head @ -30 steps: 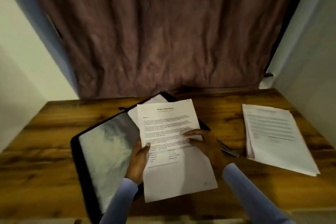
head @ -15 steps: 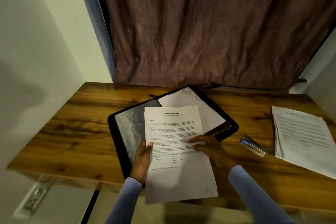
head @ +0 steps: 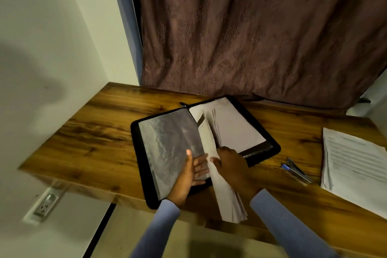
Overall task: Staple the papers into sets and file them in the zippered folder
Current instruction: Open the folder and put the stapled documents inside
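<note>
Two arms in soft light blue sleeves

The left hand (head: 189, 172) and the right hand (head: 232, 165) are both bare, with no rings, watch or gloves to see. Each arm wears a long light blue sleeve made of knit cloth with thin ribs running along it. The left sleeve (head: 157, 228) and the right sleeve (head: 287, 224) fit close and end right at the wrists.
</note>
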